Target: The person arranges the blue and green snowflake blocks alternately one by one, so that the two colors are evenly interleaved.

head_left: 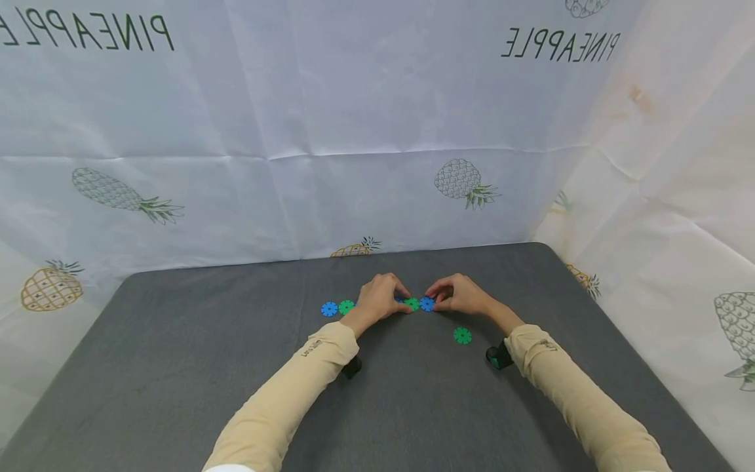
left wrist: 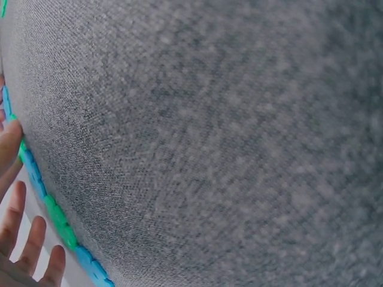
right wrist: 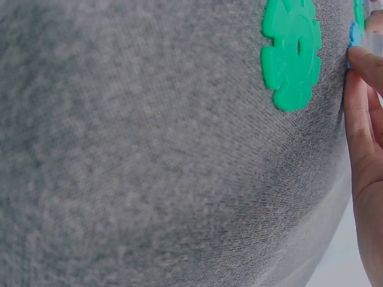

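Note:
Notched flat plastic discs, blue and green by turns, form a row across the table. My left hand (head_left: 377,299) pinches a green disc (head_left: 411,304) near the row's right end, its thumb on the near edge; a blue disc beside it is mostly behind the fingers. From the other side my right hand (head_left: 466,295) pinches the blue end disc (head_left: 427,304), which meets the green one. In the right wrist view, thumb and fingertip hold that blue disc (right wrist: 355,37) by its edge. To the left, a blue disc (head_left: 329,309) and a green disc (head_left: 346,307) continue the row.
A loose green disc (head_left: 463,335) lies on the grey table (head_left: 177,367), nearer than the right hand. White cloth (head_left: 366,118) with pineapple prints hangs behind the table and along its right side. Dark wrist devices (head_left: 499,356) sit under both cuffs.

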`<action>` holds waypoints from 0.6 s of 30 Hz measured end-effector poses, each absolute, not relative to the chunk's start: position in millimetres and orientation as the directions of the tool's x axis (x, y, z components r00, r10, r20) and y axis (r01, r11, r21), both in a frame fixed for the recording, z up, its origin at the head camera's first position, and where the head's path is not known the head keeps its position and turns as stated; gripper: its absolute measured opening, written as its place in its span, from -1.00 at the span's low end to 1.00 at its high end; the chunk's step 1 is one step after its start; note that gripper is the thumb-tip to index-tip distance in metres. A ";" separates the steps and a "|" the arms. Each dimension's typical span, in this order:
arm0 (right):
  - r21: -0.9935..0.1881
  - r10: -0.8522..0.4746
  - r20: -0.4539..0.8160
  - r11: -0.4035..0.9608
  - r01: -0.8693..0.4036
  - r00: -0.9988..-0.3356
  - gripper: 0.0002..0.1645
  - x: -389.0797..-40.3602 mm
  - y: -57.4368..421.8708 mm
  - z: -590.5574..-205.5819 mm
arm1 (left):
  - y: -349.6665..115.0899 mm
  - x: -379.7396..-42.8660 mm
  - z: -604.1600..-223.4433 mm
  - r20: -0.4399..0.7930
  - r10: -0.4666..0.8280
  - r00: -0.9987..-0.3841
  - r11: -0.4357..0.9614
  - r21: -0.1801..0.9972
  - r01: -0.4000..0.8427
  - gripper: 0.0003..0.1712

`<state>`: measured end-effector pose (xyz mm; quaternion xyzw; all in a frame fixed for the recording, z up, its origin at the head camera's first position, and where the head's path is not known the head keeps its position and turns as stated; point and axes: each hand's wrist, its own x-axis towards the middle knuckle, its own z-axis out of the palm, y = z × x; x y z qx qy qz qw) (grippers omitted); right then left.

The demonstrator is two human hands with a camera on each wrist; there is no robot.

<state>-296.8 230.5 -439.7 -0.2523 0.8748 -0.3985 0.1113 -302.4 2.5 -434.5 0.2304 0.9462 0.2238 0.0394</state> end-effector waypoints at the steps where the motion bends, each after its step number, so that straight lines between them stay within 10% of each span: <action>1: -0.753 -0.530 0.006 0.556 -0.352 -0.848 -0.67 -296.8 230.5 -439.6 | 2.4 -302.3 -434.4 0.029 0.454 -0.891 0.793 0.443 0.418 -0.72; 18: -0.758 -0.525 0.068 0.526 -0.386 -0.848 -0.67 -293.4 235.0 -438.7 | 0.7 -300.0 -436.1 0.063 0.471 -0.880 0.750 0.496 0.437 -0.70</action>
